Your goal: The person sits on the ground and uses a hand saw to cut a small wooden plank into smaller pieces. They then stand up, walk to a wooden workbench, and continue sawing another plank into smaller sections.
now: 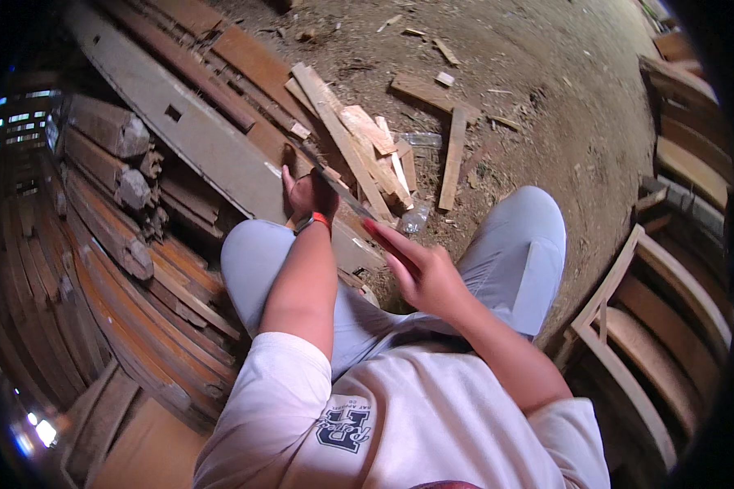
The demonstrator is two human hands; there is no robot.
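My right hand (pixel 432 281) is closed around the red handle of a long, narrow-bladed tool (pixel 347 198). Its metal blade slants up and left, past my left hand; I cannot make out whether it has teeth. A wristband shows behind my left hand (pixel 308 196), low over the wood between my knees. Its thumb points up, while its other fingers are curled in shadow around something I cannot make out. Beside that hand lies a wide grey-brown plank (pixel 212 159) with a square hole. Split pale wood pieces (pixel 371 134) are piled just beyond the blade.
Stacked timber beams (pixel 106 216) crowd the left side. More curved boards and wooden frames (pixel 652 318) stand along the right. On the dirt floor (pixel 546 106) lie wood scraps, a loose short board (pixel 453 159) and a clear plastic bottle (pixel 422 139).
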